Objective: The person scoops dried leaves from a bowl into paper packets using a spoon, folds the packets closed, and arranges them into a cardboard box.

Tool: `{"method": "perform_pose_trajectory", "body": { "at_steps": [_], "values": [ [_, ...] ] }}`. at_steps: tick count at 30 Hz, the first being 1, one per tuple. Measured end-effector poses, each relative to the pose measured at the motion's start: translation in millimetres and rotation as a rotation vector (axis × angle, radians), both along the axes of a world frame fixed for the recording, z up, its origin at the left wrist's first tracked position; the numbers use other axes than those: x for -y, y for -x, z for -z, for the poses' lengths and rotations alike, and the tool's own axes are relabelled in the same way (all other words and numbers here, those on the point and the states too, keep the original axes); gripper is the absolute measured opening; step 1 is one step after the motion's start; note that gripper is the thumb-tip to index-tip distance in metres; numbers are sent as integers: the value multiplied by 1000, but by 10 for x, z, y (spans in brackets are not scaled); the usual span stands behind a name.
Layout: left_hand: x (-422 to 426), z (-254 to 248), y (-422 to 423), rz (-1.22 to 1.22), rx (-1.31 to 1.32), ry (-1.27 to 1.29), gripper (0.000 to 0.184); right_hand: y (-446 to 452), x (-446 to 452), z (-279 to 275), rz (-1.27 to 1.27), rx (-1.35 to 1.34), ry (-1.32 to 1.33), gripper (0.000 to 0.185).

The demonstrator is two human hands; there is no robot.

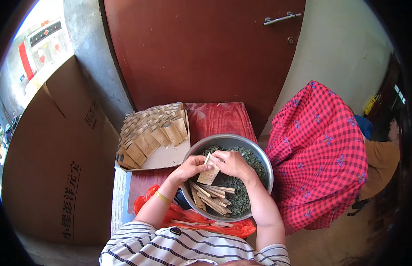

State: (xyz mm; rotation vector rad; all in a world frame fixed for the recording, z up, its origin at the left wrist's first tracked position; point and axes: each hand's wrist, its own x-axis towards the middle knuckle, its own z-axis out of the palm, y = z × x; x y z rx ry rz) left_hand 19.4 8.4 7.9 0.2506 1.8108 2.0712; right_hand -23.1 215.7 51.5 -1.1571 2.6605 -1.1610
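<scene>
A small tan paper packet (207,177) with printing on it is held over a metal basin (269,177). The fingers of my left hand (192,167) pinch the packet's left edge. At its top, my right hand (234,164) has bent fingers closed on the packet; its fingertips are partly hidden. Dried green leaves (242,201) fill much of the basin. A loose stack of flat paper packets (210,197) lies on the basin's left side, just below my hands.
A shallow cardboard tray (172,158) holds rows of upright packets on the red table (221,117). Red plastic bag (188,216) lies in front of the basin. A tall cardboard sheet (55,164) stands left, a checkered cloth (317,155) right. Another person (381,164) is far right.
</scene>
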Motion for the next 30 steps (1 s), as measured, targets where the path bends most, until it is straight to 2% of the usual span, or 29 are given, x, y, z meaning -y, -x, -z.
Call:
{"method": "perform_pose_trajectory", "body": {
  "at_steps": [5, 9, 12, 30],
  "values": [
    [44, 107, 28, -58, -27, -4, 15, -40, 16, -44, -16, 14, 69, 22],
    [16, 94, -4, -117, -66, 20, 20, -43, 18, -35, -4, 25, 82, 20],
    [-48, 70, -13, -177, -256, 159, 29, -13, 11, -8, 35, -23, 55, 20],
    [-15, 145, -32, -240, -328, 205, 28, -24, 68, -1, 38, -1, 61, 19]
  ]
}}
